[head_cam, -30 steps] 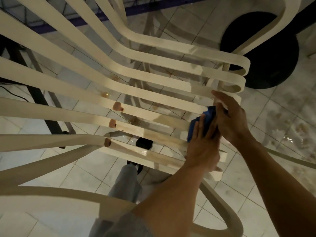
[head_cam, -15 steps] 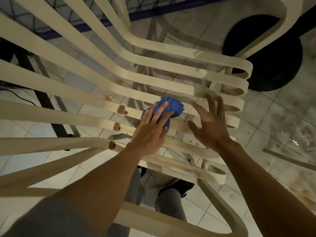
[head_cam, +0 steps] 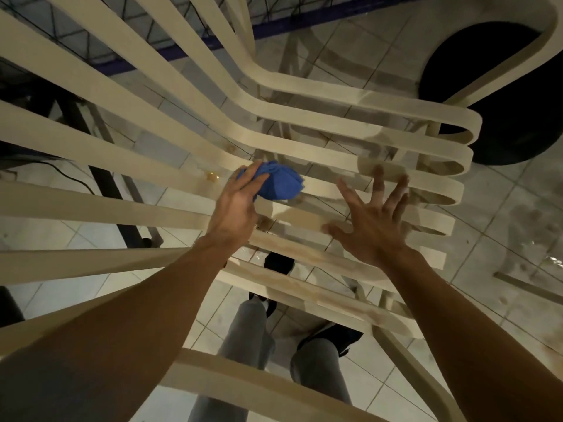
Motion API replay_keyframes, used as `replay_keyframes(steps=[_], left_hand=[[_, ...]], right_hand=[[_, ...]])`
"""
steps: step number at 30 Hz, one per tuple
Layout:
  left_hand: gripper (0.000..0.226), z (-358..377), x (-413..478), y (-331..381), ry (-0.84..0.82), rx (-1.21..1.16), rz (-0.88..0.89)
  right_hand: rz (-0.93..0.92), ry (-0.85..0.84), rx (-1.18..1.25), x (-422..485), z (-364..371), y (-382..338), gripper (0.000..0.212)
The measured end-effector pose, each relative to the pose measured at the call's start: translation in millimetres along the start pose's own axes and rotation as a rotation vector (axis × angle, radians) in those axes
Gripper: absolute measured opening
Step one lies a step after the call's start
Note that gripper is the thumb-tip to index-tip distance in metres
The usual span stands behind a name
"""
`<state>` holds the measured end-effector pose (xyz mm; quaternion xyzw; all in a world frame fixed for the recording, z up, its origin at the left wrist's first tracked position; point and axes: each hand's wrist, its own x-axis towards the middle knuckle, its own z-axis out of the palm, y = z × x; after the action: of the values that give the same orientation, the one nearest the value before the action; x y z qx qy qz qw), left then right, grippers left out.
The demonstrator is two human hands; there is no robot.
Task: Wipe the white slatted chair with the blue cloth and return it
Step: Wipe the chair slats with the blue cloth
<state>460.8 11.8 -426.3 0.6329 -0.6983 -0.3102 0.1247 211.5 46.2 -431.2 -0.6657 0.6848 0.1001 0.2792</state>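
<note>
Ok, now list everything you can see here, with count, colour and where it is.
white slatted chair: one, cream-white, fills the view
blue cloth: one, blue, bunched on a middle slat
round object: one, black, floor, upper right
floor tiles: many, pale, stained, under the chair
rail: one, dark blue, top
stand leg: one, black, left
trouser legs: two, grey, below the slats
left hand: one, grips the cloth
right hand: one, fingers spread over the slats
</note>
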Motion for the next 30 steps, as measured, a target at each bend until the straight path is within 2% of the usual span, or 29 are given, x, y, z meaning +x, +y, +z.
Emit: replay_keyframes(steps=[3,8,12,15,20,25,28,30], left_hand=[[0.06,-14.6,3.4,-10.0,0.098,0.088,-0.032],[0.064,4.6,4.6,-19.0,-0.058,0.053,-0.058],[0.063,35.5,-3.5,-5.9,0.038,0.041,-0.122],[0.068,59.7,-14.7,16.1,0.095,0.007,-0.097],[0.076,83.4,-27.7,42.6,0.053,-0.079,0.025],[0.087,50.9,-21.6,0.7,-0.043,-0.01,0.123],[0.088,26.3,-13.8,-29.9,-0.052,-0.006,0.031],[0.088,26.9,-10.8,-23.5,-0.017,-0.045,-0.038]], right_hand=[[0.003,-0.044,0.003,0.7,-1.7,-0.6,0.089],[-0.001,-0.068,0.004,0.9,-4.7,-1.9,0.089],[-0.01,-0.078,-0.009,1.3,-4.6,-2.0,0.089],[-0.015,-0.084,-0.023,0.9,-3.6,-1.3,0.091],[0.0,-0.091,0.0,-0.4,-3.9,-3.7,0.094],[-0.02,-0.088,0.038,-1.6,-6.2,-0.5,0.09],[-0.016,-0.087,0.016,-1.4,-5.4,-0.2,0.089],[-0.014,-0.088,0.017,-0.9,-4.7,-0.3,0.088]])
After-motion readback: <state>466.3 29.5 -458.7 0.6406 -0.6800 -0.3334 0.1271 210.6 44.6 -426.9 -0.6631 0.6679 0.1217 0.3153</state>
